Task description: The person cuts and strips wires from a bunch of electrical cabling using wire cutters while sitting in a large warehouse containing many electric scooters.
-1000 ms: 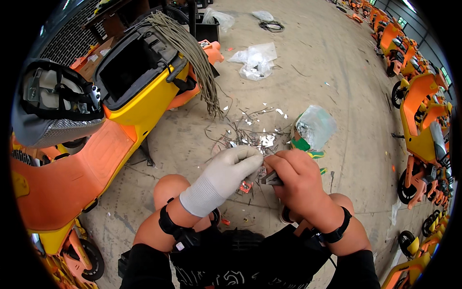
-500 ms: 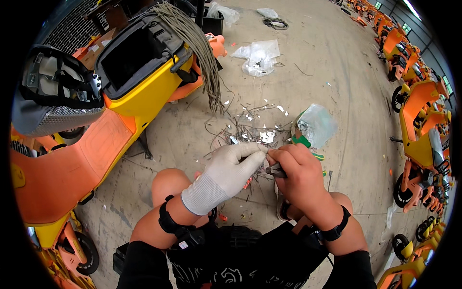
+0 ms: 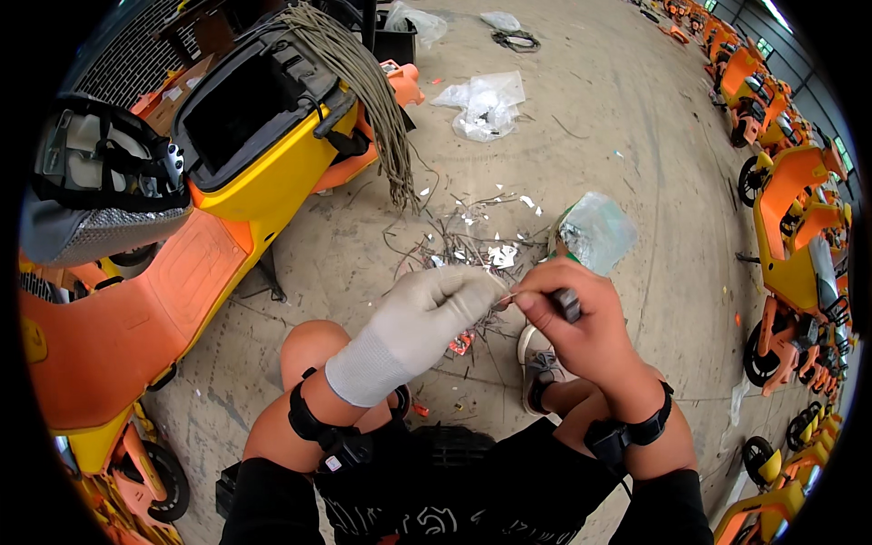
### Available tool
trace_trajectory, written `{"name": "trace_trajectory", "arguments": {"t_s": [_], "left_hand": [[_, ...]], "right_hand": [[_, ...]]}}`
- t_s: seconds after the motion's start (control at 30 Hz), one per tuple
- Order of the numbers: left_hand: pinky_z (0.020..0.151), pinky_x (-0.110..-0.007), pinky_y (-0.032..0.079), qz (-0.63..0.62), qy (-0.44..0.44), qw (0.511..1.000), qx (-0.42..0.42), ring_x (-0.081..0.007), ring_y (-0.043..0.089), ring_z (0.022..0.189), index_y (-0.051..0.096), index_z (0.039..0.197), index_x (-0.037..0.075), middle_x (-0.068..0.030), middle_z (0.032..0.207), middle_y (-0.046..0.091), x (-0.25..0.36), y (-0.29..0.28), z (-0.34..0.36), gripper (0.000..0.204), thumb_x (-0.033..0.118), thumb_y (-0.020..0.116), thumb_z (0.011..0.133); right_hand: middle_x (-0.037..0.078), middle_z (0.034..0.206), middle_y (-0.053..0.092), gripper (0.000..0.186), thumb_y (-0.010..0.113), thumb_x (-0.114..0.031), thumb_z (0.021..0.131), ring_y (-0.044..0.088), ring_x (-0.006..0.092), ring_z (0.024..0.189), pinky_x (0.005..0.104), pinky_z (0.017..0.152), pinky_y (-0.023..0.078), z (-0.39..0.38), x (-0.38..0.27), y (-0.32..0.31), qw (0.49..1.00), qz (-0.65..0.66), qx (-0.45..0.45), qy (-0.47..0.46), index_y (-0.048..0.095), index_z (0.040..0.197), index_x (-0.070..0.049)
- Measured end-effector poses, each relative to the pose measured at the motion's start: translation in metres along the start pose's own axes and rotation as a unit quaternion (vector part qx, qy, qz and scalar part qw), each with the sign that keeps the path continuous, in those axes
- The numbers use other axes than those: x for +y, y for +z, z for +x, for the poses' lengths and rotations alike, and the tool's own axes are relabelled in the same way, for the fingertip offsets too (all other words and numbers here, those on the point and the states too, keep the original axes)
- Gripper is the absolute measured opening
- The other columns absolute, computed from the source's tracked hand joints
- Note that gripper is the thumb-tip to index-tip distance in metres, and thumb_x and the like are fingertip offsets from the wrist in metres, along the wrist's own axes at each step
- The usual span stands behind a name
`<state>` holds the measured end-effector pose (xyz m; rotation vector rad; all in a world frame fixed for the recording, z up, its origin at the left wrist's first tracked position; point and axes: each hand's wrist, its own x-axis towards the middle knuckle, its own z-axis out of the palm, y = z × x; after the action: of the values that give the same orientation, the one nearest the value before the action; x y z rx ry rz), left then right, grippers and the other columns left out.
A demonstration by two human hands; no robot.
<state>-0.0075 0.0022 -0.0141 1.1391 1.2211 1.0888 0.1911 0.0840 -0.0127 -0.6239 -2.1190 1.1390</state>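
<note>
My left hand (image 3: 413,318), in a pale grey knit glove, pinches with thumb and fingers closed. My bare right hand (image 3: 581,313) meets it fingertip to fingertip. Between them runs a short thin wire (image 3: 509,298), reddish at its visible part and mostly hidden by the fingers. A dark, blunt-ended tool (image 3: 569,305) is tucked in my right hand, showing between thumb and forefinger; its kind cannot be made out. Beneath the hands lies a litter of cut cable pieces (image 3: 451,238) and white scraps (image 3: 501,256) on the floor.
An orange-yellow scooter (image 3: 282,213) stands at left, a bundle of cables (image 3: 359,82) draped over its open box and a grey bag (image 3: 104,213) on it. A clear plastic bag (image 3: 595,234) sits ahead right, another (image 3: 486,104) farther off. Scooters (image 3: 799,236) line the right side.
My right hand has turned and shifted slightly right, bringing the dark tool up from below the fingers to between thumb and forefinger. My left hand has moved slightly, still pinching.
</note>
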Motion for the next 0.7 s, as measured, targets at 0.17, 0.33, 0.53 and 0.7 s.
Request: {"name": "trace_trajectory", "arguments": {"t_s": [0.17,0.33,0.53,0.7], "left_hand": [[0.072,-0.025,0.053,-0.019,0.021,0.999,-0.029,-0.0088,0.066,0.084,0.065,0.108,-0.002,-0.0034,0.093,0.070,-0.0061,-0.0033,0.0018,0.029,0.024,0.053,0.103],[0.073,-0.025,0.053,-0.057,-0.068,0.994,-0.055,-0.0085,0.065,0.087,0.063,0.110,-0.001,-0.0047,0.097,0.069,-0.0033,-0.0009,-0.0008,0.026,0.023,0.057,0.101],[0.074,-0.023,0.052,-0.048,-0.028,0.998,-0.009,-0.0072,0.064,0.089,0.063,0.112,0.000,-0.0027,0.096,0.068,-0.0060,0.0026,0.0019,0.021,0.016,0.064,0.097],[0.074,-0.023,0.053,-0.035,-0.014,0.999,-0.009,-0.0074,0.065,0.089,0.064,0.111,0.000,-0.0023,0.097,0.068,-0.0024,0.0036,0.0003,0.021,0.013,0.067,0.094]], "right_hand": [[0.008,0.094,0.070,0.009,0.072,-0.006,0.089,0.065,0.0224,0.089,0.0330,0.080,0.051,0.0001,-0.0022,-0.0042,0.999,0.034,0.009,0.035,0.067,0.096,-0.002],[0.008,0.092,0.069,0.009,0.072,-0.006,0.089,0.066,0.0224,0.087,0.0327,0.078,0.051,0.0006,-0.0015,-0.0054,0.999,0.043,-0.030,0.003,0.068,0.096,-0.002],[0.009,0.090,0.069,0.009,0.072,-0.005,0.088,0.066,0.0221,0.084,0.0322,0.076,0.052,0.0008,-0.0045,-0.0056,0.999,0.039,-0.034,0.010,0.068,0.095,-0.003],[0.009,0.092,0.070,0.009,0.071,-0.005,0.088,0.067,0.0234,0.084,0.0325,0.076,0.052,0.0004,-0.0053,-0.0049,0.998,0.032,-0.049,-0.004,0.068,0.095,-0.002]]}}
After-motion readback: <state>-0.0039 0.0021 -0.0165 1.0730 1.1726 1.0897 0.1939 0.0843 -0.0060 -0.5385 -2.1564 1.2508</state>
